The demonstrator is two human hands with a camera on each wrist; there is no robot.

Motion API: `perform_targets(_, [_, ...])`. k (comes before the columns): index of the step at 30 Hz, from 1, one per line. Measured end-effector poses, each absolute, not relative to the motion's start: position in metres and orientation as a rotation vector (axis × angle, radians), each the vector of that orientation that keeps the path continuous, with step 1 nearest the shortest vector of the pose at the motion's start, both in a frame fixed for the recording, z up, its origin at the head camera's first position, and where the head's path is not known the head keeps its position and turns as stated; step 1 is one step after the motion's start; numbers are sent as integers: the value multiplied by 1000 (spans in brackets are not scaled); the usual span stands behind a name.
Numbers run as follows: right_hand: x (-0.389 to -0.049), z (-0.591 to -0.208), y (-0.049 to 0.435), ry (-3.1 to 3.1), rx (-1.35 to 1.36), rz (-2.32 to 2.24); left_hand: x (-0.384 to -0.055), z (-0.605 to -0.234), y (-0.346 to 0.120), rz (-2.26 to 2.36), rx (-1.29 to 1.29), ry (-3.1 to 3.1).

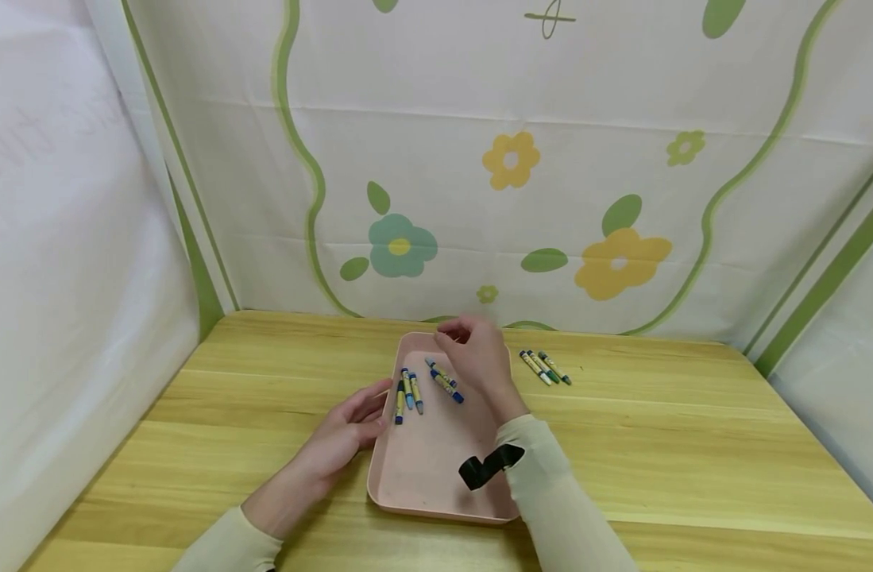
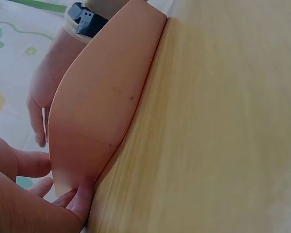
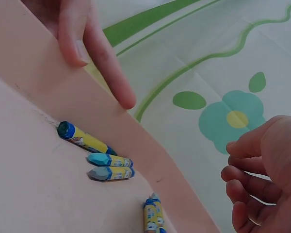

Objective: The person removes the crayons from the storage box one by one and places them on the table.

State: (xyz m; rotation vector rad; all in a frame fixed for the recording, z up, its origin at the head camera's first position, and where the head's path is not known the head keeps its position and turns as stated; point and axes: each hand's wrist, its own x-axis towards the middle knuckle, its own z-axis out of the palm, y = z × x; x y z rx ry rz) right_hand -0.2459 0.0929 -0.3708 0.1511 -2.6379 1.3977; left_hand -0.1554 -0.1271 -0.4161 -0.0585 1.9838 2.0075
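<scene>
A shallow pink tray (image 1: 443,477) lies on the wooden table. Three oil pastels (image 1: 408,395) in yellow and blue wrappers rest along its left wall, and another small group of pastels (image 1: 446,385) lies nearer the middle. My left hand (image 1: 343,433) is at the tray's left side, fingertips against the outer wall and rim. Over the far end of the tray, my right hand (image 1: 475,353) hovers with loosely bent fingers. No pastel shows between those fingers (image 3: 245,162) in the right wrist view.
Several more pastels (image 1: 545,368) lie side by side on the table (image 1: 658,445), right of the tray's far end. A white cloth with printed flowers (image 1: 436,175) hangs behind the table's back edge. A black strap (image 1: 489,466) is on my right sleeve.
</scene>
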Motion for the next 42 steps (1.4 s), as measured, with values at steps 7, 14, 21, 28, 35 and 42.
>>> perform_targets(7, [-247,-376,92,-2685,98,1336,-156,-416,-127,2012,-60,1978])
perform_targets(14, [-247,-379,91,-2723,55,1288,-156,-416,-128,2013,-57,1970])
perform_targets(21, [-249,-384,92,-2776,52,1197,-156,-417,-127,2020,-52,1977])
perform_targets(28, [-249,-391,91,-2843,17,1065,-156,-416,-127,2018,-46,1983])
perform_targets(35, [-250,-397,88,-2890,35,1044,-156,-415,-127,2012,-49,1983])
perform_targets(42, [-251,-401,90,-2894,78,962,-155,-416,-127,2013,-57,1981])
